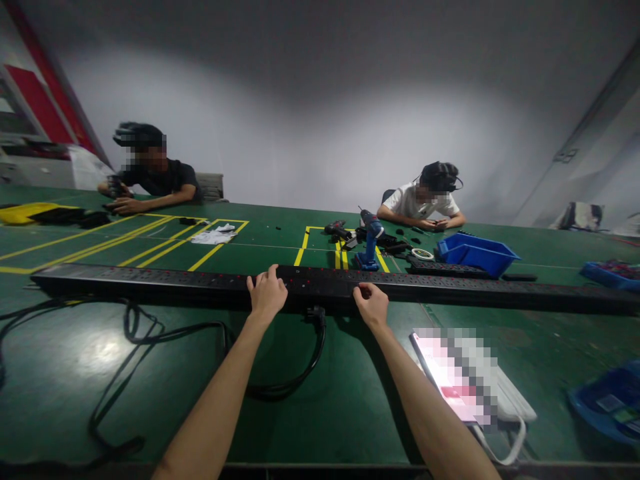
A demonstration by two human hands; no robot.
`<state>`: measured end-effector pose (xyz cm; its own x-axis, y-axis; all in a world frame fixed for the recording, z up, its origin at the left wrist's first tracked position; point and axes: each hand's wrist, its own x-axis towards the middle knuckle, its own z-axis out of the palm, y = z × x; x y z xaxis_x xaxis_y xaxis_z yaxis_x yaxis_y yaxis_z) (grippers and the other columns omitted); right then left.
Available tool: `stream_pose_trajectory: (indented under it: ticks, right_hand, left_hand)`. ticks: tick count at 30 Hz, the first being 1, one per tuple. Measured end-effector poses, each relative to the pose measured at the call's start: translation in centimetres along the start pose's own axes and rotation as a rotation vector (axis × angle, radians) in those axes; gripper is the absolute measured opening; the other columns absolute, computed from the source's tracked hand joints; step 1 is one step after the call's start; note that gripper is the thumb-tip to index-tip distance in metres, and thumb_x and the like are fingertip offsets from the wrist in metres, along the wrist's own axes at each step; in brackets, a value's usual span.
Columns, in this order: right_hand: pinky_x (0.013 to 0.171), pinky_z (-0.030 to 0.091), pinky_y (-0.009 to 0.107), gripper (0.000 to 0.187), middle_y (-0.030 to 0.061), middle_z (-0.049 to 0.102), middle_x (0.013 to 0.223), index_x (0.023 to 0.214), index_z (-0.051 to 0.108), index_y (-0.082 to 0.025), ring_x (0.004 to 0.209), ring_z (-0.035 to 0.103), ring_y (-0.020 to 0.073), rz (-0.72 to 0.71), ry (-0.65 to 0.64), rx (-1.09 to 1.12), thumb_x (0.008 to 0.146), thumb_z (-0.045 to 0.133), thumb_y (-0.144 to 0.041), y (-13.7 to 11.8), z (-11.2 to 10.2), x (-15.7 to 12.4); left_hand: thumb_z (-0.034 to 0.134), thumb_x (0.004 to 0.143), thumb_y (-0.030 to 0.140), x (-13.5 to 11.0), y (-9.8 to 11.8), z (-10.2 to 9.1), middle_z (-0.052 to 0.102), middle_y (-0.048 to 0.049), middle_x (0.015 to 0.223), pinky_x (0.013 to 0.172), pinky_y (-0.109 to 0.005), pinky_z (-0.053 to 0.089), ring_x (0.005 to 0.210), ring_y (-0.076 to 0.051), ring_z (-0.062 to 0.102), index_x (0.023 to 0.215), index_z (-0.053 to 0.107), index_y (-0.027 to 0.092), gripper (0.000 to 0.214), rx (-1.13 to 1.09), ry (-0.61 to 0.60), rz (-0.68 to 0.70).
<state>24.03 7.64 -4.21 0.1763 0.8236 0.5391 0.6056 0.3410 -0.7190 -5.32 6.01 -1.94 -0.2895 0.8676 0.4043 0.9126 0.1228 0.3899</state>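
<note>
A long black power strip (200, 283) with rows of sockets and small red marks lies crosswise in front of me, running nearly the full width of the view. My left hand (268, 293) rests on it left of the middle, fingers spread over its top and front edge. Right of the middle, my right hand (371, 304) touches the strip with thumb and fingers curled together; anything between them is too small to tell. A black plug (316, 316) on a cable (305, 373) sits just below the strip's front side, between my hands.
Black cable (125, 333) loops across the green table (55, 413) at left. A lit phone (445, 380) lies by my right forearm. Beyond the strip are a blue cordless drill (369, 243), a blue bin (475, 253) and white papers (215, 235). Two people sit across the table.
</note>
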Motion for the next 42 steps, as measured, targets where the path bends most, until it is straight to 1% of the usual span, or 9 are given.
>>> stream_pose_trajectory:
  ticks: [9, 13, 15, 18, 21, 33, 38, 40, 42]
  right_hand:
    - [0.079, 0.053, 0.034, 0.035, 0.0088, 0.074, 0.088, 0.092, 0.072, -0.018, 0.080, 0.069, 0.0236, 0.004, -0.019, -0.003, 0.083, 0.058, -0.049, -0.2, 0.2, 0.0]
    - [0.087, 0.050, 0.036, 0.041, 0.0116, 0.069, 0.103, 0.107, 0.069, -0.017, 0.095, 0.065, 0.0250, -0.109, -0.041, -0.048, 0.087, 0.055, -0.051, -0.8, 0.3, 0.0]
    - [0.094, 0.046, 0.038, 0.044, 0.0123, 0.065, 0.113, 0.115, 0.067, -0.019, 0.106, 0.060, 0.0262, -0.190, -0.062, -0.096, 0.088, 0.055, -0.053, -1.3, 0.4, -0.2]
    - [0.104, 0.036, 0.044, 0.048, 0.0107, 0.060, 0.124, 0.119, 0.066, -0.026, 0.121, 0.051, 0.0288, -0.294, -0.122, -0.192, 0.085, 0.059, -0.060, -2.0, 0.7, -0.7]
    - [0.108, 0.027, 0.049, 0.056, 0.0095, 0.058, 0.130, 0.120, 0.067, -0.029, 0.127, 0.047, 0.0308, -0.346, -0.173, -0.263, 0.079, 0.064, -0.066, -2.4, 0.8, -1.0]
    - [0.109, 0.027, 0.046, 0.052, 0.0097, 0.062, 0.128, 0.119, 0.069, -0.028, 0.126, 0.050, 0.0293, -0.386, -0.149, -0.265, 0.084, 0.062, -0.065, -2.0, 1.0, -0.8]
    - [0.110, 0.025, 0.047, 0.051, 0.0087, 0.062, 0.129, 0.118, 0.069, -0.028, 0.127, 0.049, 0.0290, -0.338, -0.173, -0.222, 0.084, 0.060, -0.065, -2.1, 1.1, -0.7]
    - [0.109, 0.026, 0.046, 0.044, 0.0074, 0.064, 0.126, 0.115, 0.070, -0.027, 0.126, 0.050, 0.0273, -0.296, -0.181, -0.176, 0.091, 0.052, -0.060, -2.1, 1.1, -0.5]
    - [0.107, 0.029, 0.043, 0.041, 0.0063, 0.067, 0.120, 0.109, 0.071, -0.026, 0.122, 0.053, 0.0247, -0.250, -0.151, -0.109, 0.098, 0.041, -0.052, -2.1, 1.1, -0.3]
  left_hand:
    - [0.043, 0.093, 0.027, 0.0, -0.3, 0.0, 0.066, -0.0155, 0.127, 0.117, -0.062, 0.017, 0.129, -0.031, 0.052, 0.142, 0.044, 0.019, 0.049, -0.016, -0.003, 0.007]
    - [0.043, 0.094, 0.037, 0.1, -0.3, -0.5, 0.063, -0.0177, 0.131, 0.116, -0.059, 0.018, 0.132, -0.032, 0.048, 0.143, 0.043, 0.018, 0.053, 0.009, -0.036, 0.008]
    - [0.046, 0.092, 0.051, 0.2, -0.6, -0.9, 0.060, -0.0188, 0.135, 0.116, -0.057, 0.019, 0.134, -0.033, 0.046, 0.146, 0.040, 0.017, 0.064, 0.023, -0.096, 0.039]
    - [0.054, 0.077, 0.075, 0.3, -1.4, -1.6, 0.052, -0.0190, 0.143, 0.116, -0.052, 0.019, 0.137, -0.034, 0.043, 0.151, 0.033, 0.019, 0.095, 0.039, -0.209, 0.127]
    - [0.060, 0.063, 0.083, 0.1, -1.8, -2.1, 0.053, -0.0188, 0.142, 0.115, -0.050, 0.021, 0.134, -0.035, 0.044, 0.152, 0.032, 0.021, 0.111, 0.067, -0.196, 0.163]
    - [0.057, 0.065, 0.083, -0.5, -1.0, -2.0, 0.055, -0.0179, 0.139, 0.114, -0.050, 0.023, 0.131, -0.037, 0.045, 0.151, 0.035, 0.022, 0.108, 0.112, -0.138, 0.171]
    - [0.058, 0.066, 0.081, -0.8, -0.6, -1.7, 0.039, -0.0184, 0.153, 0.117, -0.058, 0.012, 0.144, -0.039, 0.027, 0.152, 0.032, 0.024, 0.106, 0.086, -0.158, 0.167]
    - [0.063, 0.067, 0.076, -1.0, 0.2, -2.0, 0.030, -0.0173, 0.158, 0.116, -0.061, 0.008, 0.148, -0.040, 0.017, 0.152, 0.031, 0.025, 0.104, 0.071, -0.144, 0.204]
    - [0.068, 0.069, 0.065, -1.4, 1.4, -2.7, 0.030, -0.0151, 0.158, 0.117, -0.060, 0.009, 0.148, -0.039, 0.017, 0.151, 0.035, 0.027, 0.096, 0.046, -0.122, 0.276]
